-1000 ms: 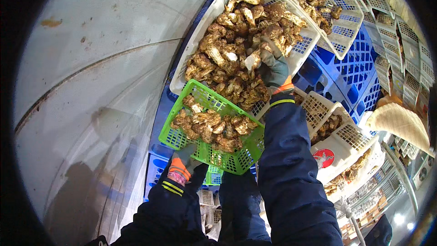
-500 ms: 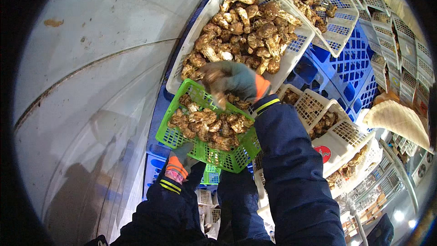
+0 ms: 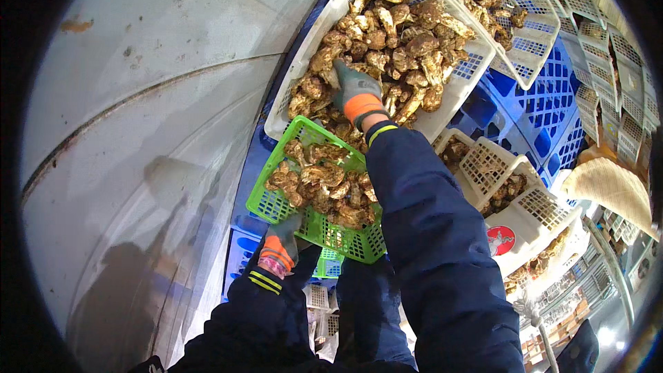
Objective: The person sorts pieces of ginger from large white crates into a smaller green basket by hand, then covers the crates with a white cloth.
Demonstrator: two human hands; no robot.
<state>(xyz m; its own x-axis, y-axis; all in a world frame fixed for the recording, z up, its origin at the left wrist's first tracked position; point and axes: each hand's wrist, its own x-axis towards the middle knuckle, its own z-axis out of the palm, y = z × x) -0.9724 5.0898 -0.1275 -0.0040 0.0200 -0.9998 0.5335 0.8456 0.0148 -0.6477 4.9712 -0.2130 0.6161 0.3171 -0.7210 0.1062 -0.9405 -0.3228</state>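
My right hand (image 3: 358, 90), in a grey-and-orange work glove, reaches into a white plastic crate (image 3: 277, 121) heaped with brown-capped, pale-stemmed mushrooms (image 3: 407, 48). Its fingers are closed against a mushroom at the left side of the heap, and their tips are partly hidden. Nearer to me, a green plastic basket (image 3: 331, 235) holds a smaller pile of mushrooms (image 3: 321, 183). My left hand (image 3: 280, 238), gloved alike, grips this basket by its near left rim. The basket's far edge lies against the near side of the white crate, and my right sleeve covers its right end.
Another white crate (image 3: 535, 45) of mushrooms stands at the far right. Blue plastic pallets (image 3: 535, 110) lie under the crates. More white baskets (image 3: 487, 166) with mushrooms sit to the right. A pale grey wall (image 3: 159, 62) rises along the left.
My right hand has moved from above the green basket up and away into the white crate's mushrooms. My left hand stays on the green basket's rim. The whole view has shifted slightly.
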